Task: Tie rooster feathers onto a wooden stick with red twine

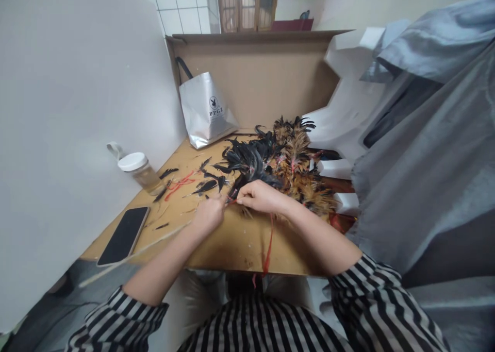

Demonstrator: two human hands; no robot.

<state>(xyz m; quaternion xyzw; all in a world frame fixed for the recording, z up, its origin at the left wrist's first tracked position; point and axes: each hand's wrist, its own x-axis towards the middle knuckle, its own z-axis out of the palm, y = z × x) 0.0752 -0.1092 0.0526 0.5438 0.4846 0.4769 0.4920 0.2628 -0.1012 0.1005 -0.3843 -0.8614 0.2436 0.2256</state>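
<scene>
My left hand (pixel 211 213) is closed at the upper end of a thin pale stick (pixel 154 245), which slants down to the left past the table edge. Dark feathers (pixel 233 191) stick out just beyond its fingers. Close beside it, my right hand (pixel 258 195) pinches a red strip (pixel 232 201) drawn tight between the two hands. Another length of red ribbon (pixel 268 246) hangs below the right wrist to the table's front edge. Behind my hands lie a heap of black feathers (pixel 249 156) and bunches of brown feathers (pixel 296 153). The fingertips are partly hidden.
A phone (pixel 126 236) and a lidded jar (pixel 145 174) stand on the wooden table (pixel 228 249) at left, near loose red strips (pixel 180 184). A silver bag (pixel 204 110) leans against the cardboard (pixel 270 79). White foam (pixel 338 94) and grey cloth (pixel 425 161) border the right.
</scene>
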